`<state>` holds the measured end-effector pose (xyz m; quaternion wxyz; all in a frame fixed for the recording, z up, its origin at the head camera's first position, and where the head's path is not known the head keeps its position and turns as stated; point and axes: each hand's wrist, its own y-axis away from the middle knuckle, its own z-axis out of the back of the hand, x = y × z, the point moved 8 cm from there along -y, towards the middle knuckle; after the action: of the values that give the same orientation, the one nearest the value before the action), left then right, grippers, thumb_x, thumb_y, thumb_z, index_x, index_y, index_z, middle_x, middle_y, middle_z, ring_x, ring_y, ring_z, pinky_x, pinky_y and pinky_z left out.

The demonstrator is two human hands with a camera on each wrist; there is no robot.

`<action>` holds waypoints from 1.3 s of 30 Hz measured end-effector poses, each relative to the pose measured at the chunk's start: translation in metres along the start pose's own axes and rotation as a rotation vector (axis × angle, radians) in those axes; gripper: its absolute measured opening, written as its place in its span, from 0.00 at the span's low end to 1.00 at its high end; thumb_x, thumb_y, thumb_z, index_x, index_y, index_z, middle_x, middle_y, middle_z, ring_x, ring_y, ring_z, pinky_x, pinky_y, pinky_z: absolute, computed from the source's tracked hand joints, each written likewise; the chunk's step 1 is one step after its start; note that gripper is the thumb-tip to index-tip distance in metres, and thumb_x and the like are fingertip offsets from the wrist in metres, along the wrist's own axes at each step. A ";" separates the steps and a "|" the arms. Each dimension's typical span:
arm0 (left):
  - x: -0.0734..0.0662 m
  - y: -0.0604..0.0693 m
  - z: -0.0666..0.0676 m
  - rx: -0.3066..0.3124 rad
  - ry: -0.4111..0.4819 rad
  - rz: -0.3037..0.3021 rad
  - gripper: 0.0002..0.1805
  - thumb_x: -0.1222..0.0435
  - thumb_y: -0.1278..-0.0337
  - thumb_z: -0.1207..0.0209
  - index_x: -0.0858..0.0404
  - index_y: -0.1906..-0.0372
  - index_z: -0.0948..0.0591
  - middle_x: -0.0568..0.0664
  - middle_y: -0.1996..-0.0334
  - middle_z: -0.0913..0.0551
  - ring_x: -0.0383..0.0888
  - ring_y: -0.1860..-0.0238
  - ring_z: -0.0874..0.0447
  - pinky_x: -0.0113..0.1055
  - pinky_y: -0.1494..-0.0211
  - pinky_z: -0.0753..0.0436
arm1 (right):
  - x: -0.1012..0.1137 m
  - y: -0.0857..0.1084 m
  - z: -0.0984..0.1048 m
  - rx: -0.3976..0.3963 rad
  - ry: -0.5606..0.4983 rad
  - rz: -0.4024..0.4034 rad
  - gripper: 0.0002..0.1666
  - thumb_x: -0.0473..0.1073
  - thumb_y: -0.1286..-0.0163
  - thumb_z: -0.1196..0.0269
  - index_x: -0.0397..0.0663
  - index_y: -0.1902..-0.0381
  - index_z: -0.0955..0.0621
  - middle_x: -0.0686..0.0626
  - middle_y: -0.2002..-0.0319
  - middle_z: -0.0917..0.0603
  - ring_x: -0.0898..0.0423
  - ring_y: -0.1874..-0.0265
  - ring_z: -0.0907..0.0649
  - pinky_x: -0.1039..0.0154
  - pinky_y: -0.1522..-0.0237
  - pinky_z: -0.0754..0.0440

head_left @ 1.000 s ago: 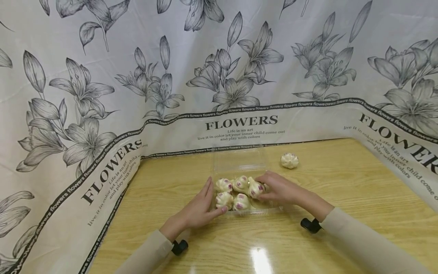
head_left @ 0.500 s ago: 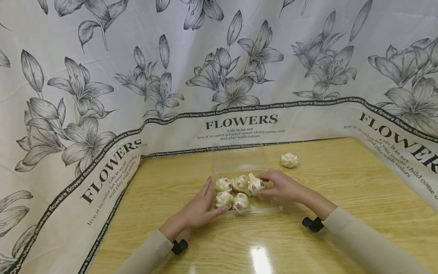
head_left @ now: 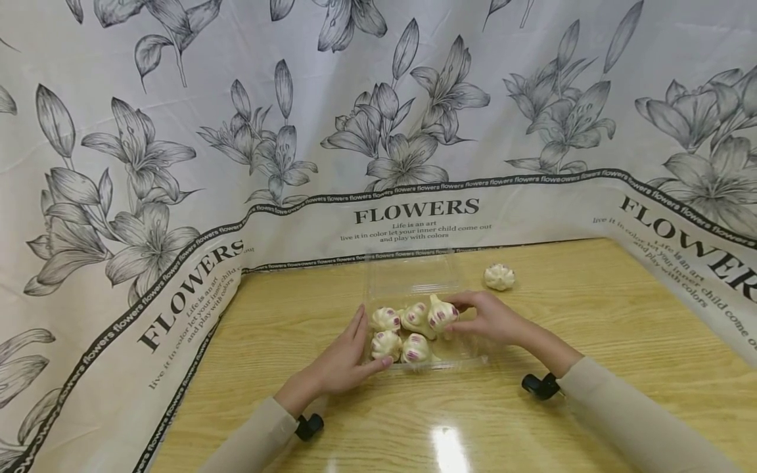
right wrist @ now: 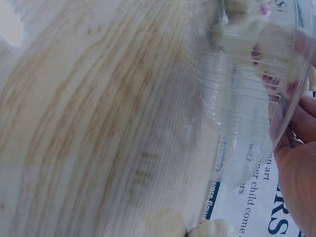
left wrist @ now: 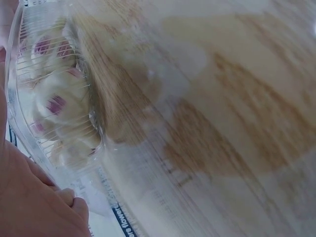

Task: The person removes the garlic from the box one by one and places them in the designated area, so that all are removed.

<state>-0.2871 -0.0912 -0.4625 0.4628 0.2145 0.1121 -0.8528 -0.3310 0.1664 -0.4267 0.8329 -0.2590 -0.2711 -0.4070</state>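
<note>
A clear plastic box (head_left: 461,361) holds several whitish garlic bulbs with purple marks, such as the front one (head_left: 416,349). My right hand (head_left: 491,318) pinches a garlic bulb (head_left: 442,314) at the box's back right, its stem upward. Whether that bulb touches the box floor I cannot tell. Along the box's left side lies my left hand (head_left: 337,364), fingers straight and thumb at the front wall, beside a garlic bulb (head_left: 386,346). Through the ribbed wall in the left wrist view, garlic (left wrist: 59,106) shows. In the right wrist view, my right hand (right wrist: 301,163) is partly hidden behind the box wall.
The box's clear lid (head_left: 411,272) lies folded back toward the curtain. Another garlic bulb (head_left: 499,276) sits on the wooden table (head_left: 272,309) to the right of the lid. A flower-printed curtain (head_left: 414,226) borders the table at the back and sides.
The garlic bulb in my right hand has shifted slightly up and left in the head view, its stem turning upward. The right fingers have moved around it. My left hand has stayed put.
</note>
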 end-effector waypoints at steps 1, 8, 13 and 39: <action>0.000 0.000 0.000 0.000 0.001 0.001 0.60 0.30 0.32 0.53 0.64 0.18 0.67 0.61 0.18 0.70 0.58 0.20 0.54 0.50 0.20 0.43 | 0.000 0.000 0.000 -0.002 -0.010 -0.002 0.35 0.44 0.37 0.25 0.30 0.37 0.21 0.43 0.50 0.12 0.49 0.53 0.15 0.42 0.45 0.17; 0.003 0.001 -0.002 0.005 -0.006 0.012 0.61 0.29 0.33 0.53 0.65 0.18 0.66 0.58 0.18 0.72 0.58 0.20 0.53 0.48 0.20 0.44 | -0.004 0.000 0.004 0.006 -0.030 -0.018 0.35 0.45 0.35 0.26 0.31 0.36 0.22 0.40 0.46 0.14 0.49 0.51 0.15 0.43 0.43 0.17; 0.003 0.000 -0.003 0.004 -0.004 0.009 0.61 0.28 0.33 0.54 0.65 0.18 0.66 0.56 0.18 0.73 0.57 0.19 0.55 0.48 0.20 0.44 | -0.003 -0.001 0.016 -0.015 -0.020 -0.031 0.34 0.46 0.35 0.26 0.32 0.36 0.21 0.40 0.47 0.14 0.49 0.53 0.16 0.42 0.46 0.16; 0.002 -0.001 -0.001 0.006 -0.001 0.004 0.61 0.29 0.33 0.54 0.64 0.18 0.68 0.60 0.17 0.70 0.58 0.20 0.53 0.49 0.20 0.42 | -0.016 0.011 0.052 -0.057 0.068 -0.093 0.30 0.44 0.36 0.25 0.36 0.40 0.18 0.52 0.56 0.14 0.54 0.56 0.18 0.54 0.49 0.15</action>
<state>-0.2887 -0.0916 -0.4648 0.4640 0.2156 0.1088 -0.8523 -0.3428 0.2150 -0.4020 0.8142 -0.2557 -0.2427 -0.4614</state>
